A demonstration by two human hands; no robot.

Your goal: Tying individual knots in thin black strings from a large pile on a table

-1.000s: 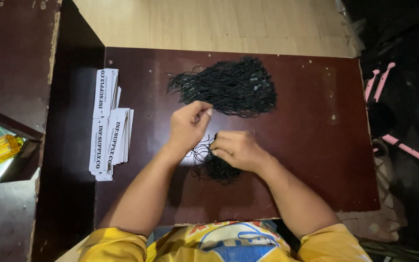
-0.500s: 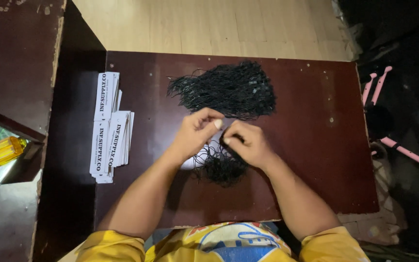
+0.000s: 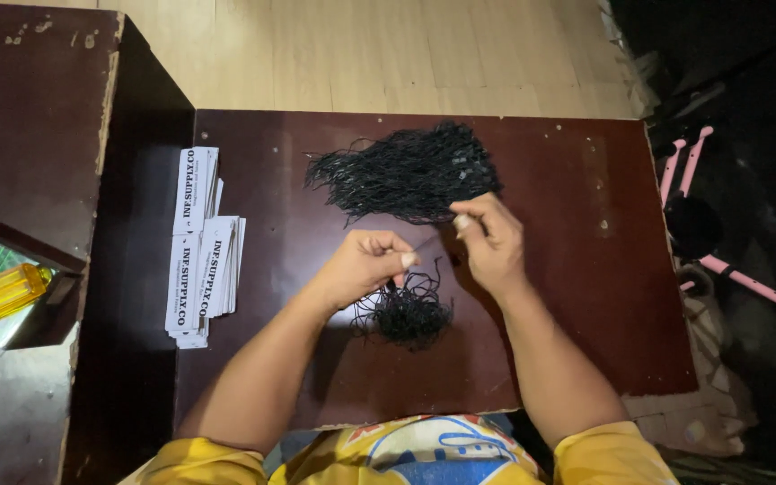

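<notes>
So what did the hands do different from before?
The right hand moved away from the left hand, up toward the big pile of black strings, with its fingertips pinched. A thin string seems stretched between the hands. The left hand stayed above the small tangle of strings. The big pile, the white paper tags and the brown table stayed put.

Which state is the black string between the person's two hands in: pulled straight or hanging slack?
Pulled straight: the black string runs in a straight line from the left hand up to the right hand.
</notes>
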